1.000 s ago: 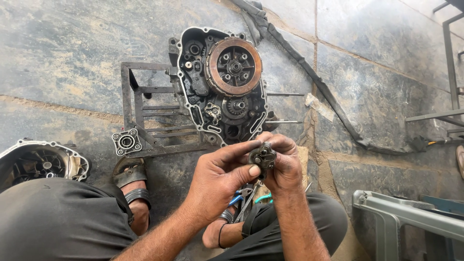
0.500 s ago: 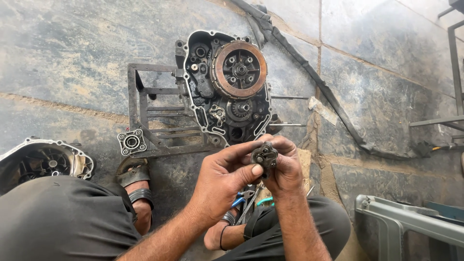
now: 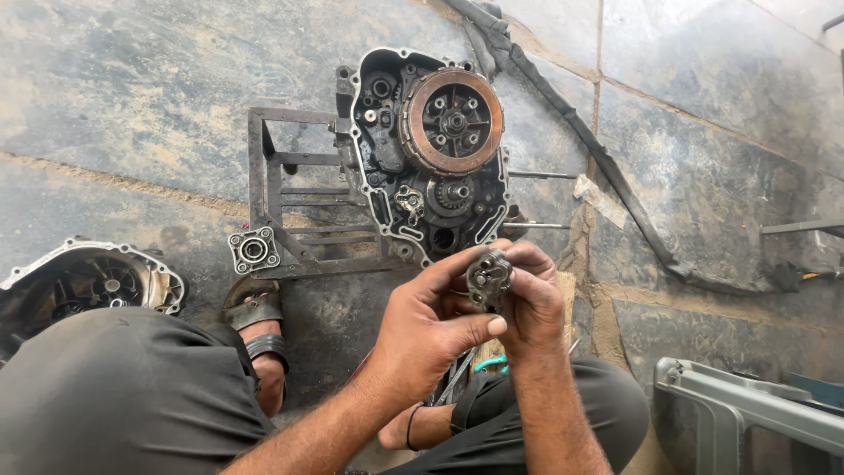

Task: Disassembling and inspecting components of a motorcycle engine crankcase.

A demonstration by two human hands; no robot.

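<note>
Just below the middle of the frame, both hands hold up one small metal part [image 3: 489, 278]. It is grey and lumpy, with little round holes and bolt heads on its face. The left hand [image 3: 422, 330] comes in from the lower left and its grip is closed on the part, with the fingers up on the left edge and the thumb tucked lower down. The right hand [image 3: 532, 299] wraps around the right side and the back, so its grip is closed on the part too.

The part looks hard and stiff, like cast metal. It will not bend or squash. It looks small enough for one hand, but probably heavy for its size. The hands look dark and greasy, so the part may be slippery. The safest place to hold it seems to be by its outer edges, as the hands do now, with the face of holes left open to see.

Above the hands, in the upper middle of the frame, an open engine case [image 3: 426, 158] lies on a metal frame [image 3: 272, 198] on the stone floor [image 3: 132, 97]. A round brown clutch disc [image 3: 453, 120] sits in its top. A small square metal piece [image 3: 254, 250] lies at the frame's lower left corner. At the left edge lies an engine cover [image 3: 88, 277]. A black rubber strip [image 3: 607, 167] runs down across the upper right.
</note>
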